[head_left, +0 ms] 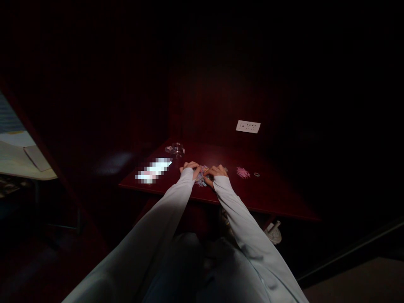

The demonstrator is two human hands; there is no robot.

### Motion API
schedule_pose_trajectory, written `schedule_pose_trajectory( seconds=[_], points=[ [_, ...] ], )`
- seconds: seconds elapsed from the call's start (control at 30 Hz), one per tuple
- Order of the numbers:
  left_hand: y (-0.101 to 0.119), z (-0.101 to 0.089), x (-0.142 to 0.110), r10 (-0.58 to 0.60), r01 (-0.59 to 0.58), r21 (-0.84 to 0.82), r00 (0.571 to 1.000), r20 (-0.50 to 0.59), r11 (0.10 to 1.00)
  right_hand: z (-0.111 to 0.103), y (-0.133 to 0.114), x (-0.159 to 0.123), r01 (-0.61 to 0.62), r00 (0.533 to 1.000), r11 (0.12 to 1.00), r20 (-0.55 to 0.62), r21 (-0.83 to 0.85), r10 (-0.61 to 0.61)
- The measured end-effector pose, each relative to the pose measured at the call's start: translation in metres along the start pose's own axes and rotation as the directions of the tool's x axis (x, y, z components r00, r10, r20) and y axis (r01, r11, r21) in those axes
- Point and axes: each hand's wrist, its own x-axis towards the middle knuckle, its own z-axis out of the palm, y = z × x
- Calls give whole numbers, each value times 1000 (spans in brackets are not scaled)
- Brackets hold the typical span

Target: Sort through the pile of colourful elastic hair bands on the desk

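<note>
A small heap of pastel, mixed-colour bits that look like little hair ties (200, 182) lies near the front edge of the dark red table (268, 195). My left hand (190, 166) rests at the heap's left side, fingers curled in and thumb pointing into it. From the right, my right hand (217, 171) reaches into the same heap with its fingers bent together. Whatever the fingertips pinch is too small and dim to name. Right of my right hand lies a separate pile of pink hair ties (243, 172), with a single pale ring (256, 174) beside it.
A clear round container (177, 150) stands at the back left, small pale items beside it. Nearer lies a bright, blurred-out phone-like screen (153, 170). A white socket plate (248, 126) is on the back wall. Dark panels rise around the table; another desk (19, 162) shows far left.
</note>
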Motion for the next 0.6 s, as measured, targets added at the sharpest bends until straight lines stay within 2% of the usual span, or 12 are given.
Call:
schedule_pose_trajectory(
  seconds=[0.3, 0.47, 0.6],
  points=[
    [6, -1, -6, 38, -38, 18, 999, 2, 999, 1, 7, 0, -92, 989, 984, -105, 154, 109],
    [6, -3, -6, 53, -54, 28, 998, 34, 998, 4, 16, 3, -181, 961, 942, -152, 281, 229],
    [1, 0, -6, 122, -122, -7, 992, 27, 993, 5, 20, 4, -219, 945, 902, -148, 371, 290]
  ],
)
